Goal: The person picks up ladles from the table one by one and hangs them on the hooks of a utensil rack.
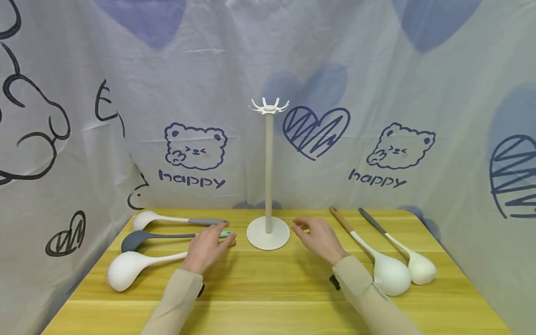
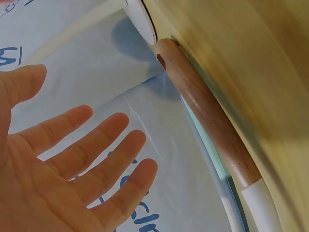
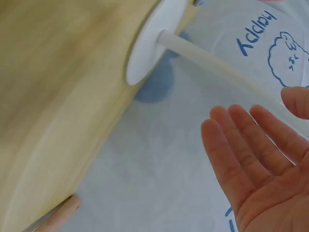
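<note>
My left hand (image 1: 207, 249) hovers over the handles of the utensils on the left, its fingers spread and holding nothing. Beneath it lie a white ladle (image 1: 125, 271) with a wooden handle (image 2: 207, 111), a dark blue spoon-like utensil (image 1: 136, 240) with a mint handle end (image 1: 226, 234), and a white ladle (image 1: 144, 220) with a grey handle. Just right of the white stand's round base (image 1: 268, 242), my right hand (image 1: 320, 239) is held above the table with loosely extended fingers, gripping nothing. The stand (image 1: 269, 172) rises upright, with bare hooks around its top.
To the right lie a white ladle (image 1: 391, 275) with a brown wooden handle and another white ladle (image 1: 420, 269) with a dark grey handle. A printed cloth (image 1: 259, 60) hangs behind the wooden table (image 1: 268, 288) and along both sides.
</note>
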The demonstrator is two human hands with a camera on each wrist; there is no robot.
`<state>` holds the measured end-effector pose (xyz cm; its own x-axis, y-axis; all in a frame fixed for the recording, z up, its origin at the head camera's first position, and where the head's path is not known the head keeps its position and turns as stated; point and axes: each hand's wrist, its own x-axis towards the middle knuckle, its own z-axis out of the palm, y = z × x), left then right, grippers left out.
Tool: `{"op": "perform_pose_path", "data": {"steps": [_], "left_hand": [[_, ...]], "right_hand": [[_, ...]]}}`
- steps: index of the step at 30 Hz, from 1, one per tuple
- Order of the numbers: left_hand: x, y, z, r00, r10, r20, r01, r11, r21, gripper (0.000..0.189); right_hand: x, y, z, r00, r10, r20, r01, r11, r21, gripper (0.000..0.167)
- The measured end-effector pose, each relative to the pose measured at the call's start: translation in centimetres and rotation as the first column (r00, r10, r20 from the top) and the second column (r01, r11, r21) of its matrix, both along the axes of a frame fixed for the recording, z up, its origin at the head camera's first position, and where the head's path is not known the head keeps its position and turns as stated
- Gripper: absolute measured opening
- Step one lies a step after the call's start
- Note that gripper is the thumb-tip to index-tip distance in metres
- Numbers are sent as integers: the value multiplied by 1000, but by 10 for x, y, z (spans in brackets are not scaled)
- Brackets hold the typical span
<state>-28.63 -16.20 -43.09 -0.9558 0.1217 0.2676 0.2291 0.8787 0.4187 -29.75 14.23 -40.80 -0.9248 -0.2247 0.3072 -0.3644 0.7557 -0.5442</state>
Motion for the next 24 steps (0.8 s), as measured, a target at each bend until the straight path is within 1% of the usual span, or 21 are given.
{"op": "perform_pose_path", "data": {"steps": [4, 7, 12, 14, 17, 21, 24], "left_hand": [[0, 0, -1, 1000, -13, -10, 13, 1000, -4, 53], [0, 0, -1, 999, -29, -28, 29, 1000, -1, 52], [1, 2, 2, 998, -34, -50, 35, 999, 14, 51], [2, 3, 2, 998, -34, -46, 35, 999, 15, 51], [3, 3, 2, 998, -37, -45, 37, 999, 12, 52], [5, 1, 1, 999, -32, -39, 33, 999, 5, 53], [6, -1, 0, 999, -26, -28, 26, 1000, 10, 53]], "right_hand": [[-9, -11, 13, 1000, -6, -1, 5, 998, -64, 32], [-15, -19, 24, 1000, 8, -9, -9, 992, -124, 32], [-24, -34, 49, 999, 38, -20, -42, 976, -212, 35], [-28, -40, 59, 999, 28, -31, -35, 969, -245, 36], [-36, -49, 71, 997, 5, -72, -26, 955, -295, 38], [-45, -59, 82, 995, -6, -104, -29, 941, -338, 38], [-48, -66, 86, 996, -12, -90, -21, 933, -359, 38]]}}
